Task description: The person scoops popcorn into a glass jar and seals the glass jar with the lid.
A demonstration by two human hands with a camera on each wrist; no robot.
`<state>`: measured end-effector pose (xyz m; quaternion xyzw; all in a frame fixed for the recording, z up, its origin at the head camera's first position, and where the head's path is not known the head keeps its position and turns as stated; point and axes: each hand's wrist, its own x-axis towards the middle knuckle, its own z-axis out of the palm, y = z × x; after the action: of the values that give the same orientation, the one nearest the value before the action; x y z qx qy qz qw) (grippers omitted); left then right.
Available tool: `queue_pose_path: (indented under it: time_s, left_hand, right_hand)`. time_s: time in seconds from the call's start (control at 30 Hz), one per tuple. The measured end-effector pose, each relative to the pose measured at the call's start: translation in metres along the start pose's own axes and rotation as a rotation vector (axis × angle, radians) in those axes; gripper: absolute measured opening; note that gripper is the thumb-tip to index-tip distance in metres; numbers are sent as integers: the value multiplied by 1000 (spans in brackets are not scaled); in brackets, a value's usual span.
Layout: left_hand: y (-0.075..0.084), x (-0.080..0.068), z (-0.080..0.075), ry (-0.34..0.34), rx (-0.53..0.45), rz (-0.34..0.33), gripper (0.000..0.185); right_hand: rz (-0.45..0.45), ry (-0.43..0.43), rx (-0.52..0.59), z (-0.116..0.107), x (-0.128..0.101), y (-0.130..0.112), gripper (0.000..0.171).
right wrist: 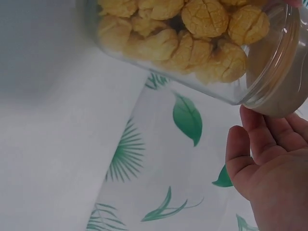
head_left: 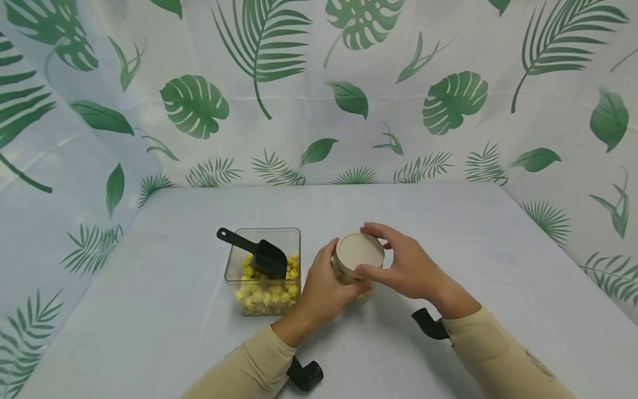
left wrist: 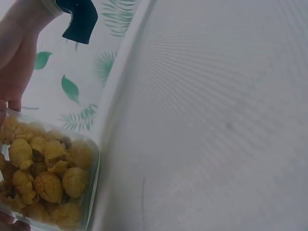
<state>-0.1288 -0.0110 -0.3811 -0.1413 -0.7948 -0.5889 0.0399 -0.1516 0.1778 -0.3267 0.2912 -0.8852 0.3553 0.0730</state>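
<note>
My left hand (head_left: 319,285) grips a clear plastic jar (right wrist: 243,91) around its side, holding it above the white table in the middle of the head view. Yellow popcorn balls (left wrist: 48,185) show through the jar's wall. On its top sits a cream-coloured round lid (head_left: 360,250). My right hand (head_left: 411,266) spans this lid, thumb on the near edge and fingers on the far edge. In the right wrist view, fingertips meet the rim of the lid. From the head, the lid and left hand hide most of the jar.
Left of the hands stands a clear square box (head_left: 230,271) partly filled with popcorn (head_left: 266,299). A black scoop (head_left: 269,259) lies in it, its handle over the left rim. Leaf-printed cloth (head_left: 309,122) walls the table (head_left: 149,310) at the back and sides.
</note>
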Motion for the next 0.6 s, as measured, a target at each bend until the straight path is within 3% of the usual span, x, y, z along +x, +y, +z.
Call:
queue_pose_path:
  time_s: [0.27,0.47,0.6]
  left_hand:
    - [2,0,-1,0,16,22,99]
    - [10,1,-1,39,31,65,104]
    - [18,5,2,61,44,42,108]
  right_hand:
    - [-28,-40,98,-3,-9,14,66]
    - [46,-169,146,2,-18,25,92]
    - [88,-146,163,15,-15,28,100]
